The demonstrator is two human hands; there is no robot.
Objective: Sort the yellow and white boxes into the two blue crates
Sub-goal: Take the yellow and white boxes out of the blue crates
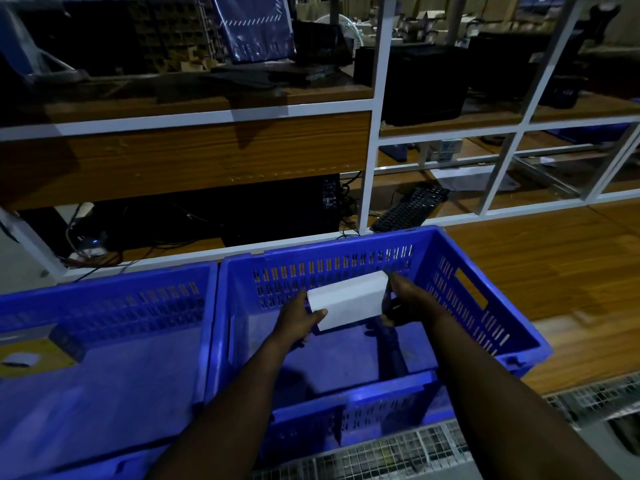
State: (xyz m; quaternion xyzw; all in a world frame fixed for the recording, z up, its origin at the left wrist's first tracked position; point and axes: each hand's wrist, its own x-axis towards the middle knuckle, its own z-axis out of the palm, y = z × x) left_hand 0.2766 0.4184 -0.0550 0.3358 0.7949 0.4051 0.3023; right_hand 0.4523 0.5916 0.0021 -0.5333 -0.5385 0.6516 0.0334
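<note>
A white box [349, 301] hangs inside the right blue crate [491, 306], above its floor. My left hand [299, 318] grips the box's left end, thumb across its front face. My right hand [401, 301] grips the right end, fingers curled round it. Beside it on the left stands the left blue crate [104, 299], with a yellow box [41, 353] lying flat at its far left; a small white label sits on that box. The floor of the right crate shows only shadow beneath the white box.
The crates stand on a wire-mesh surface [398, 448]. Behind them rises a white metal frame [372, 150] with wooden shelves. A black keyboard [412, 207] and cables lie beyond it. A wooden tabletop [554, 278] lies to the right of the crates.
</note>
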